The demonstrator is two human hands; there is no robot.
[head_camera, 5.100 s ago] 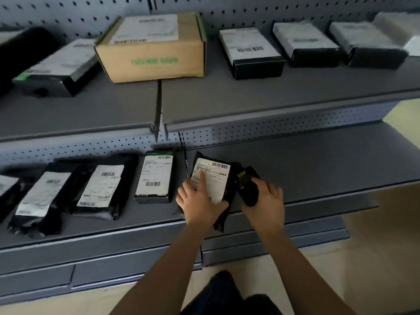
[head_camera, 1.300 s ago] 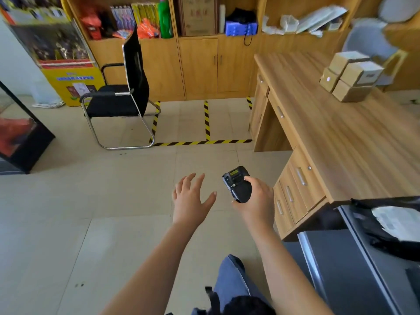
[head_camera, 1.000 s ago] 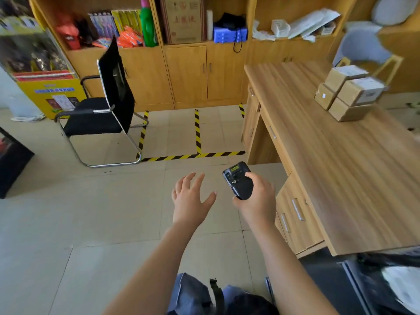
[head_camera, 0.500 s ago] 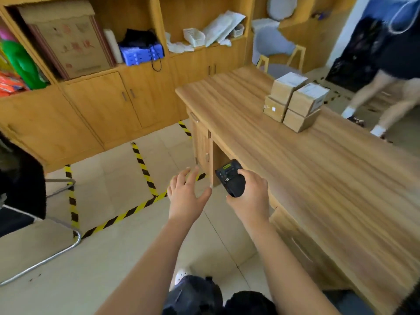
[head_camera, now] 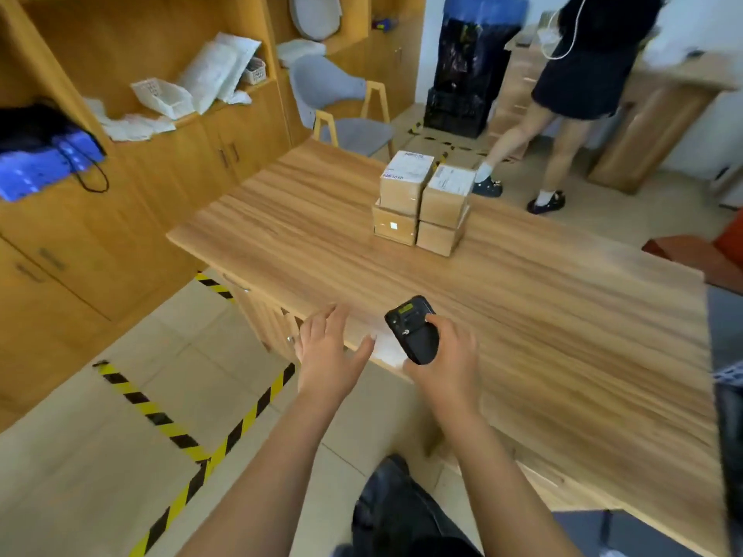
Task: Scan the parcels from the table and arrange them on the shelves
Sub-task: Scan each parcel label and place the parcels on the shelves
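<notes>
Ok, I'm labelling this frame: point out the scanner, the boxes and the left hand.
scanner (head_camera: 414, 335): head view, black body.
boxes (head_camera: 440, 207): head view, upper right box's front.
left hand (head_camera: 327, 357): head view, back of hand.

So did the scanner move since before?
Yes. The scanner in the right hand was over the floor; now it is over the table, nearer the boxes.

Office-style parcel room: long wooden table (head_camera: 563, 335) with drawers, matching wooden cabinets (head_camera: 193, 170) under open shelves, grey chair (head_camera: 354, 130), tiled floor with yellow-black hazard tape (head_camera: 161, 420) (warehouse touch), labelled cardboard parcels (head_camera: 406, 182) stacked.
</notes>
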